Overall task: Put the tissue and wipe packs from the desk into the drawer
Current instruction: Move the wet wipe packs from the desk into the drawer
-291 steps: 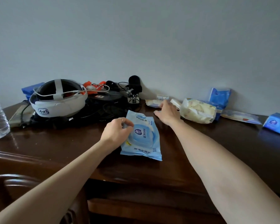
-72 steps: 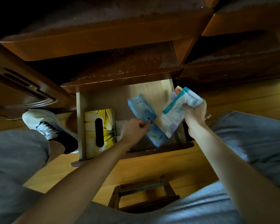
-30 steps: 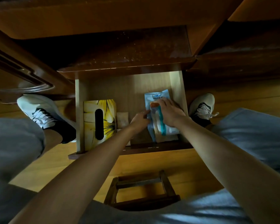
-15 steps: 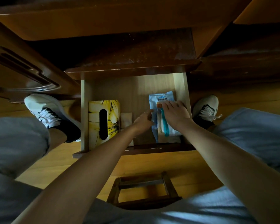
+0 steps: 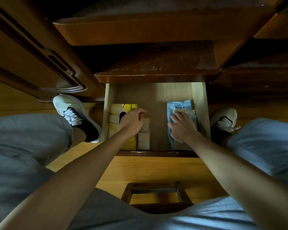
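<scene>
So the drawer [image 5: 200, 97] is pulled out under the dark wooden desk [image 5: 140, 30], and it's a bit crowded in there. Left of the left hand [image 5: 131, 122] there's a yellow flower-print tissue box [image 5: 116, 113] against the drawer's left wall, partly hidden under that hand. Just right of the same hand sit two small pale packs [image 5: 144, 138], one behind the other, touching the box's side. A bare strip of drawer floor separates those from the right hand [image 5: 184, 127]. Outside the drawer you get a white sneaker [image 5: 73, 113] on each side, grey trouser legs, and a small wooden stool [image 5: 156, 195] down below the wrists.

The blue wipe pack [image 5: 178, 105] lies flat along the drawer's right wall, long axis running front to back, printed end poking out beyond the right fingertips. A paler pack [image 5: 190, 113] lies on top of it, same direction, mostly covered.

Right hand is flat, fingers spread, palm pressing down on the stacked packs, not curled around anything. Left hand is loosely curled above the tissue box; can't tell if it's pinching anything.
</scene>
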